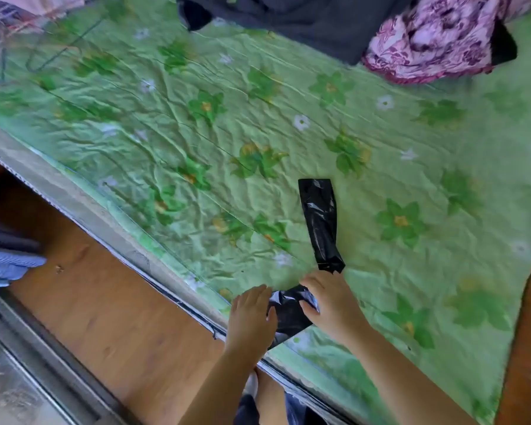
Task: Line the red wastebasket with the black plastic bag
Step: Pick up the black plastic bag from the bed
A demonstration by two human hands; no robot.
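Note:
A black plastic bag [319, 222] lies as a long folded strip on the green flowered bedsheet [196, 133], with its near end [288, 314] bunched between my hands at the bed's edge. My left hand [250, 317] presses on the bag's left side. My right hand [328, 299] grips its right side with curled fingers. No red wastebasket is in view.
Dark clothing [304, 23] and a pink patterned cloth [436, 41] lie at the far side of the bed. Wooden floor [111, 308] runs along the bed's left edge, with a blue item [3, 265] on it. A wooden edge [528, 348] stands at right.

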